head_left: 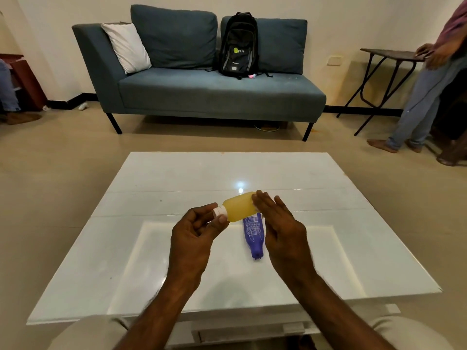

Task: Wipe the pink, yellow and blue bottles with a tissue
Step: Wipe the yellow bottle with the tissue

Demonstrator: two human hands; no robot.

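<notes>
Tissue not made out, maybe hidden under right hand [280, 223]; pink bottle not seen. Blue bottle [254, 236] lying on white bench [353, 223], far end hidden behind yellow bottle [240, 207] and right hand. Yellow bottle held sideways above bench, white cap [219, 211] pinched by left hand [194, 233] fingers. Right hand fingers straight, flat against bottle's far end; grip cannot be told.

Warm, fairly dim indoor light from overhead. A bright lamp glare spot sits on the glossy white table [156, 178] near its far edge; soft shadows of the arms fall toward its near edge. Wide-angle bending stretches the picture's edges. Slight overall softness.
</notes>
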